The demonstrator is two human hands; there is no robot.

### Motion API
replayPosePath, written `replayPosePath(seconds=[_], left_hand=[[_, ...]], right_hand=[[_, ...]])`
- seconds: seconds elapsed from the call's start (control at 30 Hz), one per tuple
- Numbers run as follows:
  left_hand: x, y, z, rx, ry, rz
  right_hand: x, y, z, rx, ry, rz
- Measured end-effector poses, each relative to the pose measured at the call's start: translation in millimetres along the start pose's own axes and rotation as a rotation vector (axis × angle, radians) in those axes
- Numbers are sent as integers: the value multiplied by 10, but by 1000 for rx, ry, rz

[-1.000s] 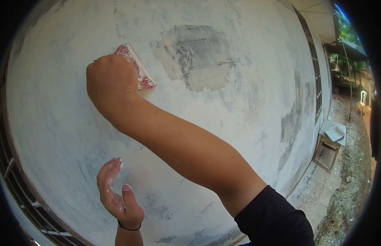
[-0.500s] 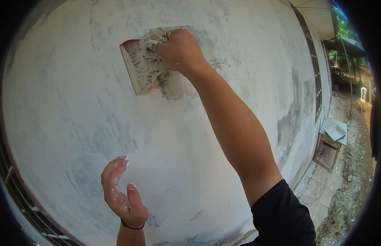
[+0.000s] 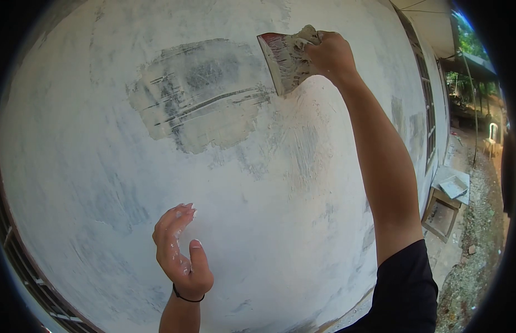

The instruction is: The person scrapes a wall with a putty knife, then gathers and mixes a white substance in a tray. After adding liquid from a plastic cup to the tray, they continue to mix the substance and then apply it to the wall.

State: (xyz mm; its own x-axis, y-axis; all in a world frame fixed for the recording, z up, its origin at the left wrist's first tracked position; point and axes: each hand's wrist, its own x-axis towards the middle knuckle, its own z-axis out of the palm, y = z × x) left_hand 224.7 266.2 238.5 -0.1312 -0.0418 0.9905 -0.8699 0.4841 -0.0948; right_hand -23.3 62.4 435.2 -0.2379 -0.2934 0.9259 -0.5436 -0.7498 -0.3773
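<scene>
High on the whitish wall, my right hand grips a wide putty knife by its handle. Its blade is coated with pale putty and its edge lies against the wall. To the left of the blade is a grey patch of wet putty with dark streaks and ragged borders. My left hand is held up lower down in front of the wall, fingers curved and thumb apart, holding nothing. White putty smears its fingers and palm, and a dark band circles the wrist.
A barred window borders the wall at lower left, another at right. On the right, a small wooden stand carries a pale tray. Beyond it are gravelly ground and a white chair.
My right hand has moved the putty knife to the right across the wall, uncovering a streaked putty patch on the left. My left hand sits slightly further right in view.
</scene>
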Motion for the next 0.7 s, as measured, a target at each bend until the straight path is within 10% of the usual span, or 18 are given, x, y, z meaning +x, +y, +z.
replayPosePath(seconds=[0.7], left_hand=[[-224,-492,-1598,79,16,-24]], right_hand=[[-1378,-3261,1010,-1,-33,-287]])
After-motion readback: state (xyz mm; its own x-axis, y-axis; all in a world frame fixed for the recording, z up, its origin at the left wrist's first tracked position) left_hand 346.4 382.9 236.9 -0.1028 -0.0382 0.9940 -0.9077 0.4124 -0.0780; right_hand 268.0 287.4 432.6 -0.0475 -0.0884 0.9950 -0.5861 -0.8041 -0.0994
